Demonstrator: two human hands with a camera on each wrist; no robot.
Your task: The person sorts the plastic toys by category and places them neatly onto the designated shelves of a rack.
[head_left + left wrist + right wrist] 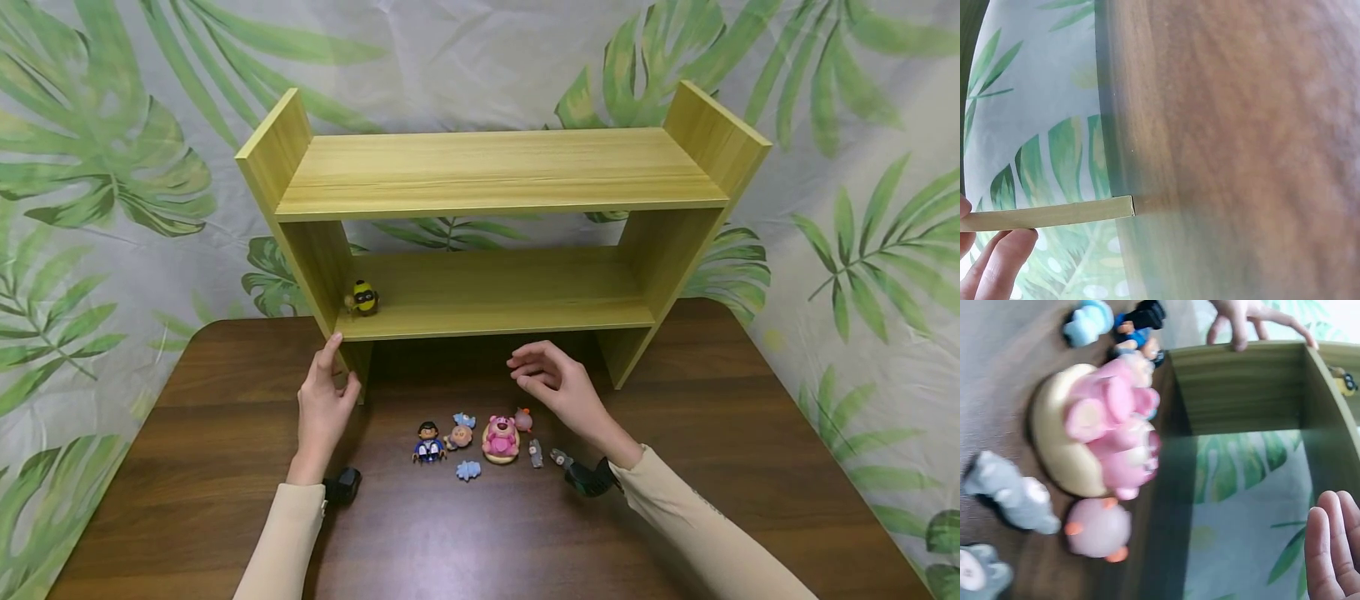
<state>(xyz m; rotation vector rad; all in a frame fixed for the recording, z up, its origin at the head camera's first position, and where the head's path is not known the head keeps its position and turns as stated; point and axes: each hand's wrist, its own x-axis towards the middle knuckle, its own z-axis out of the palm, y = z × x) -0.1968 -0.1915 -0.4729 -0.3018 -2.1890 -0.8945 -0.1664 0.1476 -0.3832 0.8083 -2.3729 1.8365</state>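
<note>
My left hand is at the front edge of the left side panel of a wooden shelf. In the left wrist view its fingers lie on both sides of that panel edge. My right hand is raised before the shelf's lower opening, its fingers loosely bent with nothing between them. Below it lie a pink bear figure on a cream base, a round pinkish figure and two small grey figures. A yellow-capped figure stands on the middle shelf's left end.
Left of the bear lie a black-haired toy figure in blue, a beige-faced figure and two light blue pieces. The brown table carries the shelf. A leaf-patterned cloth hangs behind.
</note>
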